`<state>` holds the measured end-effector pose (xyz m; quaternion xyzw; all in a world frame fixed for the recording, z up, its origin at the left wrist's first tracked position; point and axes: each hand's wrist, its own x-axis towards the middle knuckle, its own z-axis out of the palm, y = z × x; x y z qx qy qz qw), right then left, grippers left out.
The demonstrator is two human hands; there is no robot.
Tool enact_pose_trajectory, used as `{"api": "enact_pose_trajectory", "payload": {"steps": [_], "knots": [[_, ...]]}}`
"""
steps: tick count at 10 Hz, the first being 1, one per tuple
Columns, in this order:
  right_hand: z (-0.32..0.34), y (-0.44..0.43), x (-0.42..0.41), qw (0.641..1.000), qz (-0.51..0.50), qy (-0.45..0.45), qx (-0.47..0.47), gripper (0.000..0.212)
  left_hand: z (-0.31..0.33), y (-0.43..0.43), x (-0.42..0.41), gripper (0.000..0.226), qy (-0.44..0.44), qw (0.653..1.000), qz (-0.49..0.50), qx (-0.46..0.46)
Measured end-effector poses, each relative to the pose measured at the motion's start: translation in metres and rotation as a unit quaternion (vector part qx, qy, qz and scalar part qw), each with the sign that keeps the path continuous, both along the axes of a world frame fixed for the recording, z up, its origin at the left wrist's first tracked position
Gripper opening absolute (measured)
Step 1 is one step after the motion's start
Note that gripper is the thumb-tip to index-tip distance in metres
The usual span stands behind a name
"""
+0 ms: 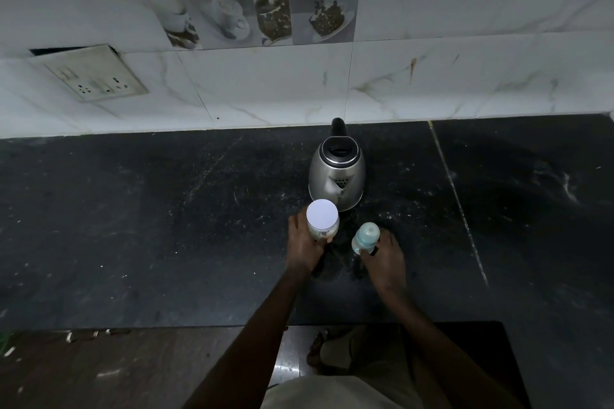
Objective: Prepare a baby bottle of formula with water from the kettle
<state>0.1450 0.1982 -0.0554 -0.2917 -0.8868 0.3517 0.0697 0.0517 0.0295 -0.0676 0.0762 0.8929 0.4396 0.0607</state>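
Left hand point(304, 244) grips formula jar point(323, 221), lid on; right hand point(385, 257) grips capped baby bottle point(365, 238) at jar's 4 o'clock, likely steadying both for opening; kettle point(336, 176) at 12 o'clock, spout facing them

Bottle point(365, 236) lower body behind right hand point(385, 262)

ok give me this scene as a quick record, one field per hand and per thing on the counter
left hand: grips jar
jar: upright, white lid on, just in front of kettle
right hand: grips bottle
bottle: capped, right of jar
kettle: steel, lid shut, spout toward person, untouched
counter: dark stone
socket: on wall, far left, nothing plugged in
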Motion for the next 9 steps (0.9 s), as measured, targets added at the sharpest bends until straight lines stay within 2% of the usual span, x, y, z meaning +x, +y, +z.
{"api": "enact_pose_trajectory", "payload": {"steps": [2,6,8,9], "knots": [[0.004,-0.002,-0.029,1.0,0.006,0.0,-0.015,0.063,0.0,0.001,-0.001,0.089,-0.011,1.0,-0.004,-0.003],[-0.001,-0.006,-0.05,0.999,0.038,-0.013,0.01,0.055,0.005,0.004,0.002,0.092,-0.02,1.0,0.007,0.001],[0.005,-0.007,-0.047,0.998,0.036,-0.043,0.02,0.064,0.008,0.006,0.005,0.092,0.013,1.0,0.013,0.006],[-0.001,-0.007,-0.038,0.998,0.015,-0.04,0.048,0.076,-0.003,0.004,0.005,0.107,0.014,0.999,0.024,0.035]]}}
